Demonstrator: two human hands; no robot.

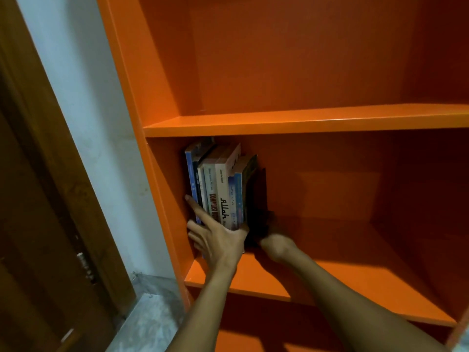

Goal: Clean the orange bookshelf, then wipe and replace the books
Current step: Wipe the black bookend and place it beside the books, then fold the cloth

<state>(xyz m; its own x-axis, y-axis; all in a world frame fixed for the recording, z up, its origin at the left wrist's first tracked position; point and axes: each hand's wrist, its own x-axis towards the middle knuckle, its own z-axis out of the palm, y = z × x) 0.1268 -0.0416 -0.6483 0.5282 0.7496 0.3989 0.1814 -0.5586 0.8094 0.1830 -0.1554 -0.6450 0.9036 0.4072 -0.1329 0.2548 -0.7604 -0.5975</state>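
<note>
Several books stand upright in a row at the left end of the orange bookshelf's lower compartment, spines facing out. My left hand lies spread against the bottoms of the spines. Its index finger points straight up along the leftmost blue book, and its thumb reaches toward the right end of the row. My right hand sits on the shelf board just right of the last dark book. Its fingers are lost in deep shadow beside that book.
The upper shelf board holds nothing, and the lower compartment is bare to the right of the books. A pale wall and a brown wooden door stand to the left. Grey floor shows below them.
</note>
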